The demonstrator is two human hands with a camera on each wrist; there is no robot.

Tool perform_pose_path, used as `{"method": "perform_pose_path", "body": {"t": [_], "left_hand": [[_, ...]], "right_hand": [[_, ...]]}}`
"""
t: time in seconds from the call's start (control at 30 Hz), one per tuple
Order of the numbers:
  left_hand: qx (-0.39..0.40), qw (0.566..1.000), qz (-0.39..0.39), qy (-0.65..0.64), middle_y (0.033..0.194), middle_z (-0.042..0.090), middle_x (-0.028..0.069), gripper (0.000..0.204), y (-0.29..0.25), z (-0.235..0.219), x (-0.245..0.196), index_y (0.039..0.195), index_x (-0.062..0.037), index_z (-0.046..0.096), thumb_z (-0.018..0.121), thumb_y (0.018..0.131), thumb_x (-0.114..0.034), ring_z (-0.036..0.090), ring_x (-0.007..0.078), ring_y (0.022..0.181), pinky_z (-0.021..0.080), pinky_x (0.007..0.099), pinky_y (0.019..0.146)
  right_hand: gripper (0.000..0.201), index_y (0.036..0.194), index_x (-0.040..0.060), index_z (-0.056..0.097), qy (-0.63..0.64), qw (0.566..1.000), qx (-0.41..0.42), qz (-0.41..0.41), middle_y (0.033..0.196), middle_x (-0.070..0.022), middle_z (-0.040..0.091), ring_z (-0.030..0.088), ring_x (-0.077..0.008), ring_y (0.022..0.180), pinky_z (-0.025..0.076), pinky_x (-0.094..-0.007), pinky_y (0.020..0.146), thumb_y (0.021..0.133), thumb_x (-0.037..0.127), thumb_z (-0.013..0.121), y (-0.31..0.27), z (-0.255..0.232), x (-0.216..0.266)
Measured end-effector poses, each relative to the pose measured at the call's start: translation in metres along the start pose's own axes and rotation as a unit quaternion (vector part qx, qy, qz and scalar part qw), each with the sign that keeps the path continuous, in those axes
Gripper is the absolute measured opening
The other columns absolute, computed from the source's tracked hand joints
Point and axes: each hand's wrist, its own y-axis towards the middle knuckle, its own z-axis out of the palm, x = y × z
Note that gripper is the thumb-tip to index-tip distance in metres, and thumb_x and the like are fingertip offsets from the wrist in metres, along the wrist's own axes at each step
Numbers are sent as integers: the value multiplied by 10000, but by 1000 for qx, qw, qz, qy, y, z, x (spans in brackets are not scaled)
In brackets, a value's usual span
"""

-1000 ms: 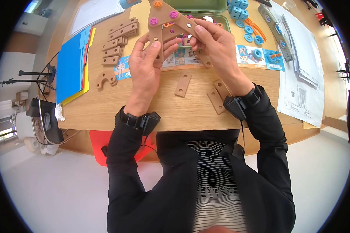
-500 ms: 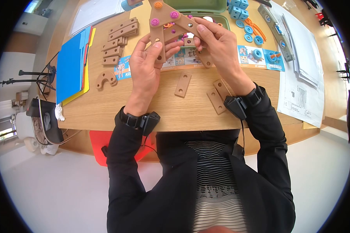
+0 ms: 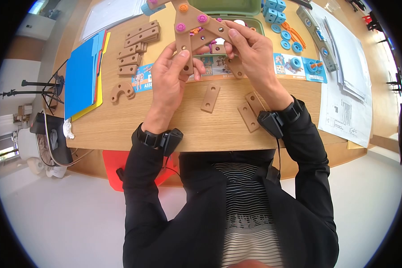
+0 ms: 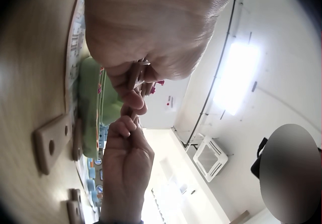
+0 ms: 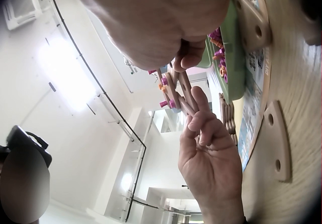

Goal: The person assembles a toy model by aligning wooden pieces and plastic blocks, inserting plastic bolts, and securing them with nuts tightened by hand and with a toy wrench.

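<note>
Both hands hold up an A-shaped assembly of brown toy strips, joined by purple and orange bolts, above the table. My left hand pinches the lower end of its left leg, thumb on the face and fingers behind. With thumb and fingertips, my right hand grips the end of the right leg. A crossbar strip spans between the legs. In the right wrist view, bolt heads stick out from the strips. A blue piece shows at the assembly's upper left, partly cut off by the frame.
A loose two-hole strip lies on the table below the hands, with two more strips near the right wrist. Behind stands an open green box of small parts. Stacked strips and a curved piece lie left; blue cubes sit right.
The assembly has shifted slightly to the right and down in the head view, tilting a little, and my left hand has moved with it. Both hands keep their hold.
</note>
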Motion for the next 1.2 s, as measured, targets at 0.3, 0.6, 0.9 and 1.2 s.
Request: {"method": "perform_pose_path", "body": {"t": [0.3, 0.6, 0.9, 1.2], "left_hand": [[10, 1000, -11, -1, 1272, 713, 279, 415, 0, -1, 2, 1443, 83, 485, 548, 1121, -171, 722, 218, 878, 580, 311, 751], [7, 1000, -8, 4, 1257, 715, 284, 398, 0, -1, 2, 1420, 84, 477, 566, 1108, -148, 750, 256, 944, 601, 330, 789], [6, 999, -30, 30, 1269, 713, 267, 370, -1, 1, -3, 1395, 76, 533, 568, 1076, -108, 748, 276, 987, 599, 346, 815], [-45, 993, -108, 5, 1170, 751, 173, 393, -2, -4, -10, 1332, 20, 639, 683, 1058, -257, 743, 236, 911, 588, 323, 725]], "right_hand": [[357, 1367, -76, 681, -32, 999, -16, -17, 820, -17, 638, 574, -84, 738, 494, -232, 681, 1122, 166, 587, 0, 2, 2], [351, 1358, -74, 687, -58, 998, -19, -35, 804, -13, 631, 571, -84, 720, 493, -232, 669, 1119, 165, 592, -2, 3, 3], [312, 1351, -49, 696, -17, 999, -9, -44, 778, 4, 680, 591, -49, 673, 501, -214, 602, 1098, 116, 615, -2, 6, -6], [299, 1360, -7, 708, -37, 997, 64, -16, 789, 11, 654, 565, -51, 685, 495, -227, 619, 1103, 104, 602, -10, 10, -9]]}}
